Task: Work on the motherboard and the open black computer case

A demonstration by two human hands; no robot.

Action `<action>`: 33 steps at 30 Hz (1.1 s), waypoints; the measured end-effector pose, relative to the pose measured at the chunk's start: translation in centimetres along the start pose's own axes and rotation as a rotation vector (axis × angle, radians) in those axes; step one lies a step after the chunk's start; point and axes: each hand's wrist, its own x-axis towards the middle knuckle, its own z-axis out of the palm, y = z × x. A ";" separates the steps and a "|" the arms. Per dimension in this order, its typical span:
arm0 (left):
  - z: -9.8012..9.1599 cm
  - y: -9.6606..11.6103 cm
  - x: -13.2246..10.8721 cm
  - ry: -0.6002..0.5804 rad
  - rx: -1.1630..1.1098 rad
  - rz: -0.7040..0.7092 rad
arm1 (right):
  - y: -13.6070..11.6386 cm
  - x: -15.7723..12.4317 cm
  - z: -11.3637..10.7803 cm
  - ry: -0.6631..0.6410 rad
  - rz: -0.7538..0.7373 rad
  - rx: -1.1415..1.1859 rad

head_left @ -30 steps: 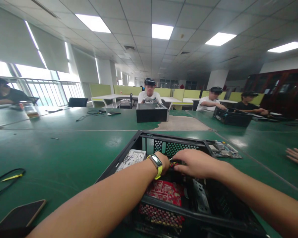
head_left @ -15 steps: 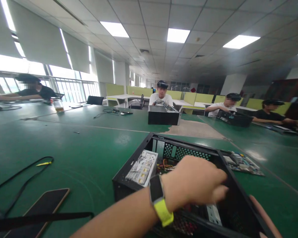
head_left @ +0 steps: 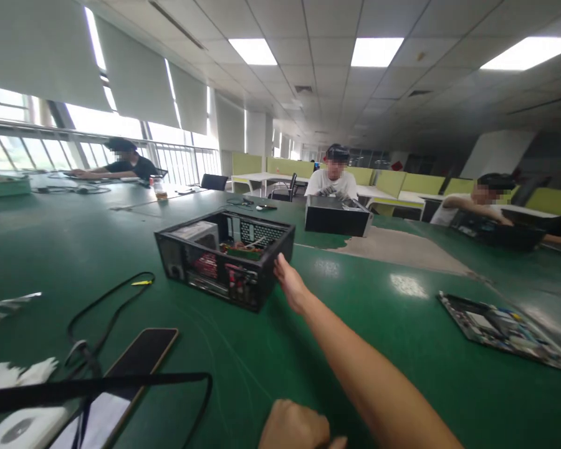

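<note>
My right hand (head_left: pixel 290 282) reaches forward with its fingers stretched out, the palm side against the right wall of a black computer case (head_left: pixel 243 288). The case lies on its side with its top uncovered. Inside it are a silver power supply (head_left: pixel 199 236) and a green circuit board (head_left: pixel 244 252) among wires. Low in the view, near me, my left hand (head_left: pixel 295 427) is curled closed over the table. The undersides of its fingers are hidden, so I cannot see whether anything is inside.
On the green table (head_left: pixel 355 299) lie a motherboard (head_left: pixel 507 327) at right, and a phone (head_left: pixel 144 355), a looped black cable (head_left: pixel 116 302) and white gloves (head_left: pixel 19 377) at left. Across from me a person (head_left: pixel 334 178) works at another case (head_left: pixel 336 215). More people sit farther off.
The computer case has moved away from me and to the left, my right hand along its side. My left hand has come out of the case and back toward me. The view has turned left.
</note>
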 end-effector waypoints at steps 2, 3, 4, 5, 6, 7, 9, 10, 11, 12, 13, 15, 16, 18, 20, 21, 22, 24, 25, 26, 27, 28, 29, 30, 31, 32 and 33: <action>0.6 -0.9 -0.1 0.070 -0.061 -0.112 | 0.1 0.1 0.1 -0.009 0.065 0.078; 0.7 -1.1 -0.3 0.112 -0.096 -0.160 | 0.4 -0.8 -0.2 -0.004 0.080 0.077; 0.7 -1.3 -0.5 0.147 -0.128 -0.193 | 0.8 -2.3 -0.7 -0.004 0.097 0.086; 0.5 -1.5 -0.8 0.170 -0.150 -0.210 | 1.3 -4.1 -1.4 -0.012 0.119 0.104; 0.2 -1.6 -1.0 0.184 -0.162 -0.218 | 1.8 -6.3 -2.3 -0.022 0.143 0.131; -0.1 -1.6 -1.1 0.190 -0.170 -0.220 | 2.3 -8.6 -3.4 -0.026 0.168 0.166; -0.7 -1.5 -1.1 0.194 -0.173 -0.229 | 3.1 -13.2 -6.3 0.015 0.218 0.245; -0.9 -1.5 -1.0 0.195 -0.175 -0.233 | 3.5 -15.5 -8.0 0.070 0.239 0.280; -1.1 -1.4 -1.0 0.198 -0.178 -0.235 | 3.8 -17.6 -9.6 0.150 0.254 0.307; -1.3 -1.4 -0.9 0.205 -0.182 -0.236 | 4.2 -19.7 -11.3 0.249 0.260 0.319; -1.4 -1.4 -0.9 0.217 -0.185 -0.236 | 4.7 -21.6 -12.8 0.357 0.257 0.319; -1.4 -1.4 -1.0 0.263 -0.190 -0.235 | 5.7 -24.8 -15.1 0.555 0.226 0.298; -1.4 -1.4 -1.1 0.288 -0.191 -0.234 | 6.2 -26.0 -15.8 0.622 0.204 0.282; -1.5 -1.4 -1.2 0.345 -0.190 -0.235 | 7.1 -27.7 -16.7 0.677 0.154 0.226; -1.5 -1.3 -1.2 0.394 -0.176 -0.235 | 7.5 -28.4 -16.8 0.665 0.088 0.128; -1.5 -1.3 -1.2 0.415 -0.162 -0.234 | 7.6 -28.5 -16.7 0.650 0.044 0.059; -1.5 -1.2 -1.2 0.432 -0.144 -0.236 | 7.7 -28.5 -16.5 0.637 -0.002 -0.016; -1.6 -1.1 -1.1 0.448 -0.104 -0.250 | 7.8 -28.3 -16.0 0.627 -0.079 -0.162; -1.6 -1.0 -1.2 0.451 -0.084 -0.260 | 7.9 -28.3 -15.8 0.619 -0.101 -0.230; -1.7 -1.0 -1.2 0.453 -0.069 -0.270 | 8.1 -28.3 -15.5 0.604 -0.114 -0.290; -1.7 -1.0 -1.3 0.458 -0.057 -0.279 | 8.3 -28.4 -15.1 0.586 -0.119 -0.343; -1.7 -1.0 -1.4 0.469 -0.050 -0.285 | 8.5 -28.5 -14.8 0.566 -0.123 -0.392; -1.7 -1.0 -1.5 0.487 -0.046 -0.292 | 8.7 -28.6 -14.5 0.542 -0.128 -0.436; -1.6 -1.1 -1.7 0.511 -0.047 -0.298 | 8.8 -28.8 -14.2 0.523 -0.138 -0.475; -1.6 -1.2 -1.8 0.542 -0.054 -0.300 | 8.9 -28.9 -14.0 0.515 -0.150 -0.506; -1.5 -1.3 -1.9 0.574 -0.065 -0.297 | 8.9 -29.0 -13.8 0.513 -0.165 -0.529; -1.5 -1.4 -2.0 0.607 -0.079 -0.291 | 8.8 -29.1 -13.6 0.516 -0.184 -0.543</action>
